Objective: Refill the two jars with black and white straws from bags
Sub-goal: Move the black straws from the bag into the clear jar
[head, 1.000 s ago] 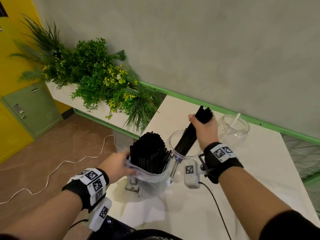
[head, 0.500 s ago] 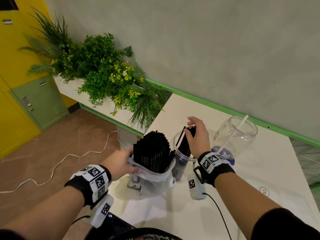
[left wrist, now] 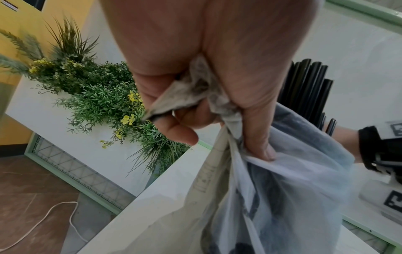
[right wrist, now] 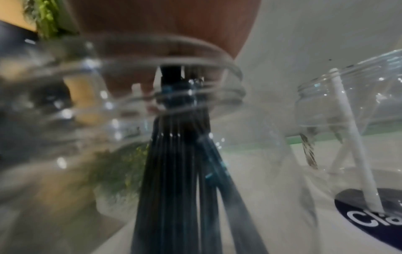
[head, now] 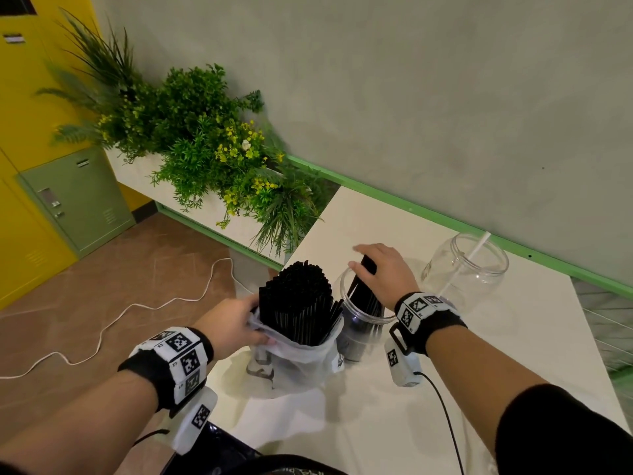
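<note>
A clear plastic bag (head: 301, 361) packed with upright black straws (head: 296, 299) stands at the white table's left edge. My left hand (head: 251, 325) pinches the bag's crumpled rim (left wrist: 195, 89). Just right of it stands the near clear jar (head: 356, 337), with a bunch of black straws (right wrist: 174, 171) leaning inside. My right hand (head: 359, 260) hovers over the jar's mouth with its fingers spread straight, touching the straw tops. The far jar (head: 467, 272) holds a single white straw (head: 478, 250), which also shows in the right wrist view (right wrist: 352, 141).
The white table (head: 513, 354) ends at a green-edged grey wall. A planter of green plants (head: 205, 149) stands beyond its left corner. A white cable (head: 113, 323) snakes over the brown floor, near a green locker (head: 75, 197).
My right hand has lowered the bunch of black straws into the near jar and spread its fingers. My left hand has kept its grip on the bag.
</note>
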